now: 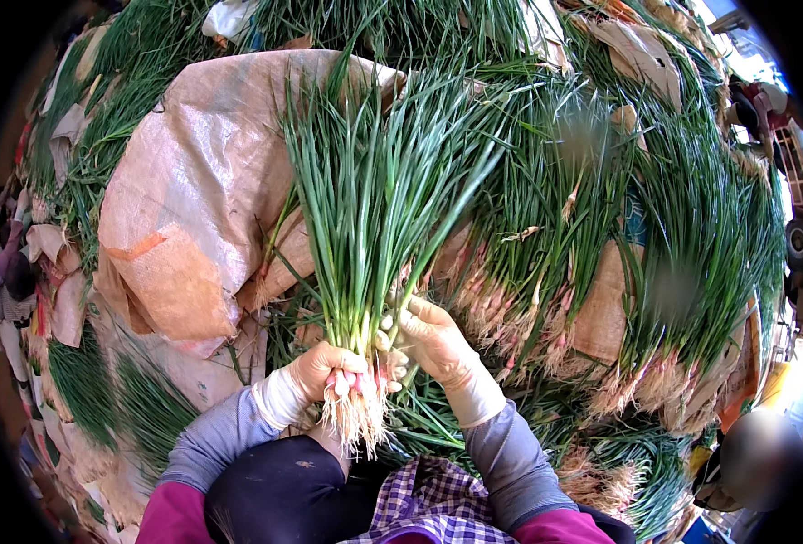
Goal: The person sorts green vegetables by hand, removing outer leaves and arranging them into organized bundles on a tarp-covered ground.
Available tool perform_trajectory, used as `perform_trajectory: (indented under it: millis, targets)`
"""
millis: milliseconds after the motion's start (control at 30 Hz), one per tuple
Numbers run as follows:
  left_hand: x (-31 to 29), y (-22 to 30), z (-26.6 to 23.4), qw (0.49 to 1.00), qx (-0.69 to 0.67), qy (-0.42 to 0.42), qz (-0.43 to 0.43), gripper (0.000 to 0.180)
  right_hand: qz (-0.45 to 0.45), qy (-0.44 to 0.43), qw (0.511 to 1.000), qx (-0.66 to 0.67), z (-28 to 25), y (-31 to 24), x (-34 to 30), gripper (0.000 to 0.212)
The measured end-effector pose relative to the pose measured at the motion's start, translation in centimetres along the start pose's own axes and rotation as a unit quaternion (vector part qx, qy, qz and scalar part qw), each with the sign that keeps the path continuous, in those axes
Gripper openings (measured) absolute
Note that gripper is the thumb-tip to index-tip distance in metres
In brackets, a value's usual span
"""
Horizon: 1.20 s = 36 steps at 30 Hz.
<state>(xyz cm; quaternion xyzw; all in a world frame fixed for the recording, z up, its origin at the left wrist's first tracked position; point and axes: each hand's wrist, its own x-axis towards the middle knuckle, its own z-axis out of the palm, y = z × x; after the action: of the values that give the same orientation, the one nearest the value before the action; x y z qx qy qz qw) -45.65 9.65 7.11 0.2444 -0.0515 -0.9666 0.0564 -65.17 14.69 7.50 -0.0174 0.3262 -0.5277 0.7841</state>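
A thick bunch of spring onions (360,227) stands upright in front of me, green leaves fanned out at the top and stringy pale roots hanging below. My left hand (318,372), in a pale glove, is closed round its lower end, just above the roots, with pinkish-white bulbs showing beside the thumb. At the bunch's right side my gloved right hand (436,343) has its fingers curled in and pinches a spring onion stalk at the edge. The fingertips of the right hand are partly hidden among the stems.
A large woven plastic sack (197,172) lies behind the bunch to the left. More spring onions (546,227) lie in rows on the right, roots toward me. A loose pile of leaves (152,408) lies lower left. Other people (11,272) are at the far left rim.
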Motion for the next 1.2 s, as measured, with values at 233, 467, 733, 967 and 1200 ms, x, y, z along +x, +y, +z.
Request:
perform_trajectory:
  millis: [233, 467, 733, 967, 1200]
  targets:
    - [-1.5, 1.2, -0.6, 0.988, 0.113, 0.101, -0.029, 0.04, -0.011, 0.19, 0.911, -0.366, 1.5, 0.0, -0.2, 0.021]
    - [-0.6, -0.2, 2.0, 0.997, -0.039, 0.058, 0.035, 0.039, -0.139, 0.344, 0.912, -0.177, -1.3, 0.5, 0.7, 0.015]
    - [-1.5, 0.9, 0.4, 0.989, 0.115, 0.089, -0.029, 0.042, -0.028, 0.153, 0.915, -0.371, -0.7, -0.5, -1.3, 0.055]
    - [-5.4, 4.7, 7.8, 0.912, 0.29, 0.139, 0.253, 0.045, -0.228, 0.205, 0.83, -0.465, 5.4, -3.8, 6.7, 0.034]
    - [-8.9, 5.8, 10.3, 0.863, 0.284, 0.298, 0.293, 0.033, -0.122, 0.113, 0.776, -0.608, 7.5, 0.2, 14.8, 0.063]
